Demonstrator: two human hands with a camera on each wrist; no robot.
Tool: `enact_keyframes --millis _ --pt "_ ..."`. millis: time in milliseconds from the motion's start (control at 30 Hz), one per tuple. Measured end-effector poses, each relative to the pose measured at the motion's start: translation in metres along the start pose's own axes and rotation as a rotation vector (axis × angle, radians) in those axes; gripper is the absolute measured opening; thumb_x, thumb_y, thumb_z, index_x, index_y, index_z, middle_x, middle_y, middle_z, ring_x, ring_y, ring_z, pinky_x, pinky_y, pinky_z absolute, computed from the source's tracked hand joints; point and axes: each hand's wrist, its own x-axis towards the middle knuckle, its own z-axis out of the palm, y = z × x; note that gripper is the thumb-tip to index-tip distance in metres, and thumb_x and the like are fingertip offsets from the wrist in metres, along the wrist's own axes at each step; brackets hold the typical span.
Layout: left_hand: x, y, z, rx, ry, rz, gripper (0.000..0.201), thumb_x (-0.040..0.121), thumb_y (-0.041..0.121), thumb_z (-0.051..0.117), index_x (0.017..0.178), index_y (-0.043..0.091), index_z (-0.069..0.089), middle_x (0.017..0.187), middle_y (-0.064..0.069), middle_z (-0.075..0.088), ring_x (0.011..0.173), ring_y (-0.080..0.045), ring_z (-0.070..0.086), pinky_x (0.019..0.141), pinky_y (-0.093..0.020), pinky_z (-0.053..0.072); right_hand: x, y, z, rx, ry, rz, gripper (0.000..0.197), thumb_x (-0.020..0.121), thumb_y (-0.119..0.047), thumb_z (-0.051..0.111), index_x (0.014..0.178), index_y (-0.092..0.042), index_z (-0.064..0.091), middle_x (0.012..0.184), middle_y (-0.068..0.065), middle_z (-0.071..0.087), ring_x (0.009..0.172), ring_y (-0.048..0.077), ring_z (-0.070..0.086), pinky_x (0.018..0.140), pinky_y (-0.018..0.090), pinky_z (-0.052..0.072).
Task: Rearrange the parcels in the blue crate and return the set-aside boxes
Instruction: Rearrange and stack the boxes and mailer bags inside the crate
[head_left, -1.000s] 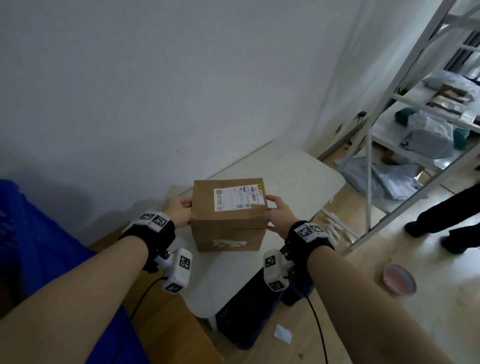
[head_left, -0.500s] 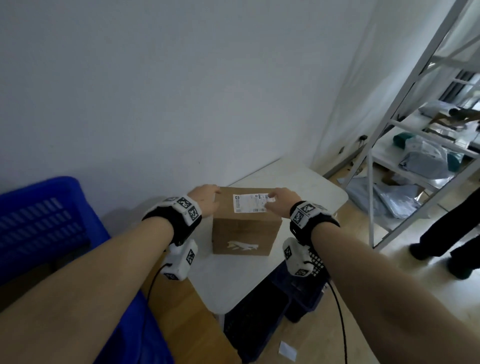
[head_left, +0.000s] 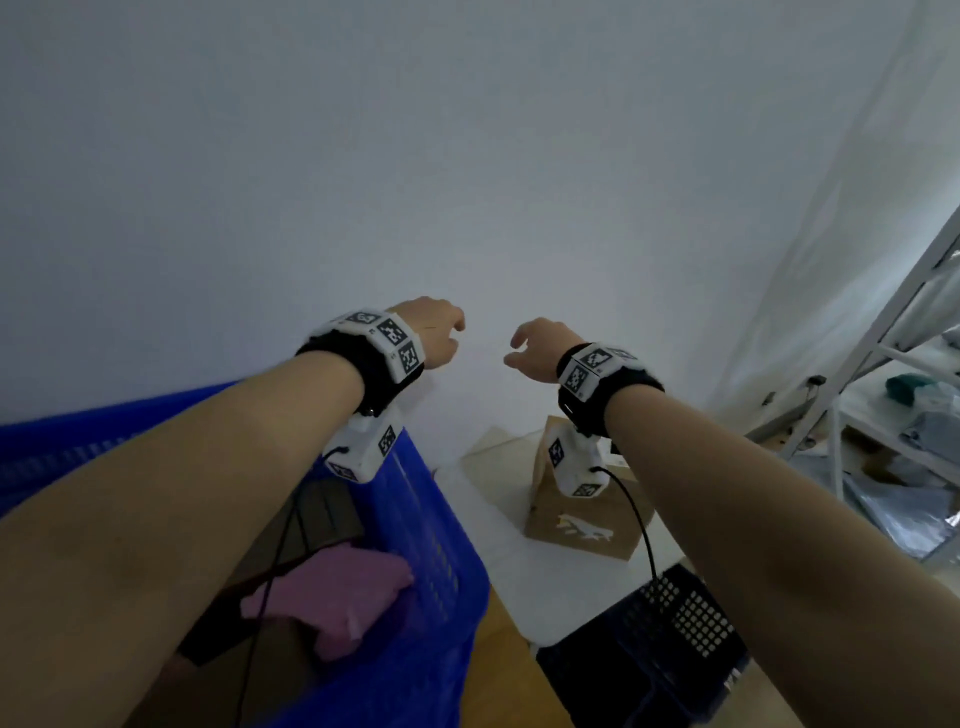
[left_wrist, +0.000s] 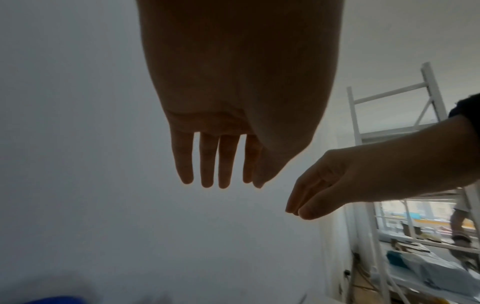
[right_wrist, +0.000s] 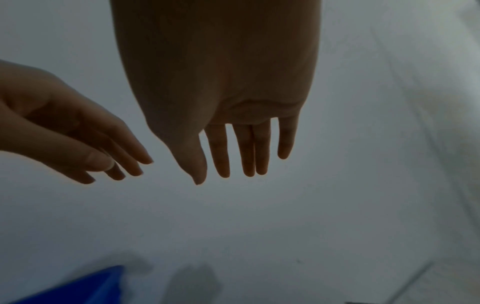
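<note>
A brown cardboard box (head_left: 582, 530) with a white printed mark stands on the small white table (head_left: 524, 587), partly behind my right wrist camera. The blue crate (head_left: 431, 551) is at lower left, with a pink parcel (head_left: 343, 597) and a dark parcel (head_left: 317, 509) inside. Both hands are raised in front of the white wall, empty. My left hand (head_left: 436, 332) (left_wrist: 215, 164) has straight, slightly spread fingers. My right hand (head_left: 535, 348) (right_wrist: 241, 152) also hangs with straight, relaxed fingers. The hands are a short way apart, well above the box.
A dark perforated crate (head_left: 654, 649) sits on the wooden floor under the table's near edge. A white metal shelf rack (head_left: 893, 332) with grey bagged parcels stands at the right. The white wall (head_left: 467, 156) is close ahead.
Both hands have let go of the cardboard box, which stays on the white table, and have risen into the air. The view has swung left, bringing the blue crate closer.
</note>
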Motion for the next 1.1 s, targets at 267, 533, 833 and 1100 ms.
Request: enact_keyframes --millis 267,533,833,1100 --pt "-0.102 -0.128 0.008 -0.024 -0.025 -0.201 0.04 0.096 0.022 0.044 0.135 0.015 0.048 0.138 -0.009 0.05 0.121 -0.026 0.051 0.098 -0.034 0.043 -0.016 -0.127 0.051 0.019 -0.056 -0.153 0.042 0.093 -0.031 0.052 0.129 -0.01 0.054 0.133 0.011 0.055 0.121 0.028 0.053 0.097 0.034 0.044" --pt "-0.168 -0.223 0.047 -0.083 -0.075 -0.319 0.039 0.095 0.022 0.049 0.132 0.013 0.052 0.136 -0.01 0.053 0.121 -0.028 0.052 0.099 -0.034 0.042 -0.026 -0.209 0.116 0.002 -0.161 -0.224 0.041 0.093 -0.033 0.053 0.124 -0.006 0.058 0.129 0.013 0.057 0.117 0.03 0.054 0.094 0.036 0.044" --pt "-0.204 -0.281 0.124 -0.294 -0.16 -0.48 0.037 0.094 0.024 0.052 0.129 0.013 0.056 0.129 -0.011 0.058 0.115 -0.027 0.057 0.095 -0.036 0.047 -0.013 -0.227 0.202 0.003 -0.366 -0.123 0.039 0.089 -0.031 0.06 0.119 -0.007 0.06 0.124 0.014 0.06 0.114 0.03 0.056 0.09 0.031 0.045" --pt "-0.191 -0.281 0.188 -0.344 -0.29 -0.525 0.042 0.096 0.023 0.049 0.137 0.015 0.046 0.139 -0.01 0.05 0.121 -0.028 0.052 0.095 -0.035 0.046 0.014 -0.202 0.257 -0.005 -0.482 -0.027 0.052 0.085 -0.029 0.062 0.13 -0.005 0.049 0.125 0.015 0.058 0.117 0.033 0.056 0.085 0.035 0.046"
